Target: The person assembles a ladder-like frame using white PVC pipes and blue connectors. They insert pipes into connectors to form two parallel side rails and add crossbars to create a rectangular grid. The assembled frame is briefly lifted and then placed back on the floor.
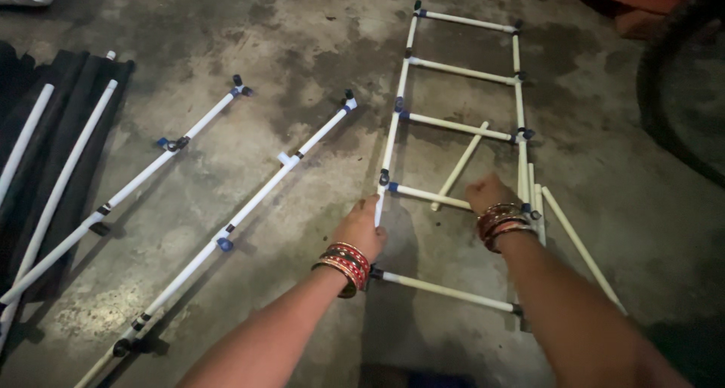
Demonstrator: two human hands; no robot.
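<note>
Two bangled hands work a ladder-like pipe frame [461,116] on the concrete floor [302,26]: left hand [361,228] fingers closed around its side rail, right hand [489,193] resting on a rung, grip unclear.

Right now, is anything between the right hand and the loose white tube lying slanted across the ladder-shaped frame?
Nothing visible. The right hand sits by the frame rung, and the loose tube lies just left of it on bare floor. The left hand grips the frame's left rail, clear of that gap.
</note>
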